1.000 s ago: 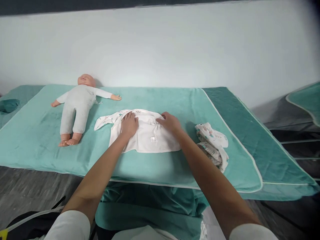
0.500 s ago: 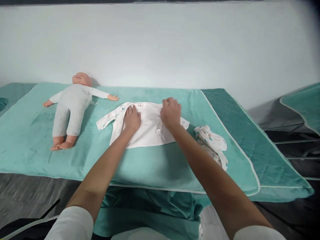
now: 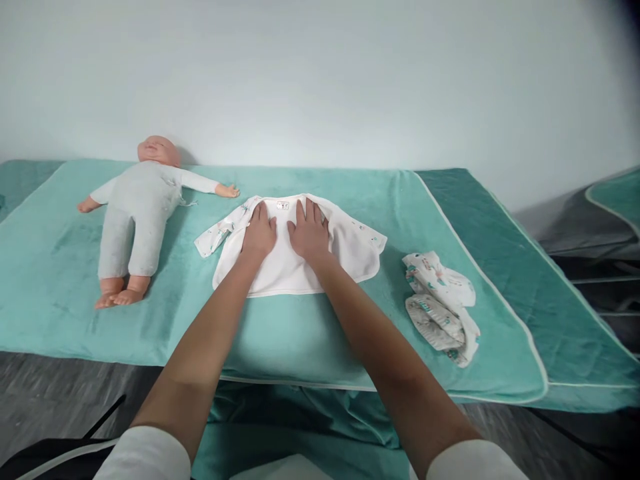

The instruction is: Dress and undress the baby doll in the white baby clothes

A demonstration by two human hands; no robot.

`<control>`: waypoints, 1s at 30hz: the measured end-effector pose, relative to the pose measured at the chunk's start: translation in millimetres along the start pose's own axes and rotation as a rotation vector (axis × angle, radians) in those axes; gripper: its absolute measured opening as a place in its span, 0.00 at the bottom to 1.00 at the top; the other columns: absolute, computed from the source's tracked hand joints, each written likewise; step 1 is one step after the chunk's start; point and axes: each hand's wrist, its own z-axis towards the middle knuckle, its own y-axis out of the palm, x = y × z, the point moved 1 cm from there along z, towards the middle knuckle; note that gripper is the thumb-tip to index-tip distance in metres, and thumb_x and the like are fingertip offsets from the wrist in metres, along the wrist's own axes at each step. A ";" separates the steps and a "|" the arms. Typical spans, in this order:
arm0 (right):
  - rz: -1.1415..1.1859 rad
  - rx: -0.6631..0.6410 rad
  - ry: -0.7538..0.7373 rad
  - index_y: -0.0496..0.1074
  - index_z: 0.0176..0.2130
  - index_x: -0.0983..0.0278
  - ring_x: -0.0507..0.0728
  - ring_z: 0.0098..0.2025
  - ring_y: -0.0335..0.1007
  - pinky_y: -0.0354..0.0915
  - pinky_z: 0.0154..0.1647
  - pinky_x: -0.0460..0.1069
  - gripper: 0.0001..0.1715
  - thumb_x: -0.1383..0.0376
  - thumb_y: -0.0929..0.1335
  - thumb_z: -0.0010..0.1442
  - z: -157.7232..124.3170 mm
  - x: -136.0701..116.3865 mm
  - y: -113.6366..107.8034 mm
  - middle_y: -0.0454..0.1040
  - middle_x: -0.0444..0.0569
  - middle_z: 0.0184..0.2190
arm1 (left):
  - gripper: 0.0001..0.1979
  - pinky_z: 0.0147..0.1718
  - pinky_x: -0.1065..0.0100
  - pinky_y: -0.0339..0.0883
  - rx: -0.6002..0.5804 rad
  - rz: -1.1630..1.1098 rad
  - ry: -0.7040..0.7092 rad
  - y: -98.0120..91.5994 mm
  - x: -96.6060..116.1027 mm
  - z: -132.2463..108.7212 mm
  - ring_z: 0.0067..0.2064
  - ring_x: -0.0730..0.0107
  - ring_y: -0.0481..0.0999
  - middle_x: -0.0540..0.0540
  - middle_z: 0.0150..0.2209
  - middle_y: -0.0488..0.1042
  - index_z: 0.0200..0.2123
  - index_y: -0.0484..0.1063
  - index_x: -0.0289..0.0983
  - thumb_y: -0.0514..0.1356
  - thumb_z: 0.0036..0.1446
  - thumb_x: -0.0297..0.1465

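A small white baby shirt (image 3: 285, 273) with patterned sleeves lies spread open on the green padded cover, its label at the neck edge. My left hand (image 3: 259, 231) rests flat on its left inner side, fingers stretched toward the collar. Flat on the right inner part, my right hand (image 3: 309, 230) has its fingers spread beside the folded-back front panel. Both hands touch the cloth without gripping it. To the left, a doll (image 3: 141, 200) in a pale body suit lies on its back, arms out.
A crumpled patterned white garment (image 3: 443, 303) lies to the right on the green cover (image 3: 320, 340). Behind the bed stands a pale wall (image 3: 320, 80). Another green cover (image 3: 617, 200) and dark metal bars show at the far right.
My right hand has moved left and come down flat onto the shirt. The shirt's right panel and sleeve now lie opened outward. The view has shifted slightly.
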 end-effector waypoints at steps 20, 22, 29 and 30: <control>-0.046 -0.088 -0.615 0.60 0.73 0.71 0.68 0.79 0.49 0.50 0.78 0.65 0.35 0.55 0.57 0.78 -107.7 29.1 -22.2 0.54 0.61 0.77 | 0.33 0.74 0.49 0.54 -0.021 0.281 -0.044 -4.7 17.8 -57.4 0.77 0.45 0.57 0.30 0.77 0.52 0.74 0.55 0.25 0.43 0.74 0.39; -0.023 -0.035 -0.644 0.63 0.71 0.69 0.66 0.77 0.52 0.53 0.77 0.64 0.33 0.54 0.59 0.77 -126.1 46.1 -30.6 0.58 0.58 0.76 | 0.33 0.74 0.47 0.56 -0.024 0.294 -0.046 -5.8 18.4 -57.5 0.76 0.44 0.58 0.31 0.77 0.52 0.74 0.56 0.27 0.43 0.74 0.39; -0.003 0.121 -0.655 0.78 0.50 0.63 0.64 0.55 0.72 0.65 0.60 0.59 0.18 0.53 0.66 0.73 -153.6 95.0 -57.3 0.80 0.54 0.52 | 0.32 0.73 0.47 0.57 -0.031 0.329 -0.042 -7.7 19.5 -56.1 0.75 0.44 0.61 0.34 0.77 0.53 0.74 0.57 0.32 0.42 0.74 0.40; -0.033 0.115 -0.661 0.78 0.47 0.62 0.63 0.52 0.71 0.66 0.55 0.58 0.16 0.55 0.66 0.74 -153.5 95.4 -58.5 0.81 0.54 0.49 | 0.32 0.73 0.47 0.57 -0.029 0.329 -0.044 -7.9 19.7 -56.2 0.75 0.44 0.61 0.34 0.77 0.53 0.74 0.57 0.32 0.42 0.73 0.40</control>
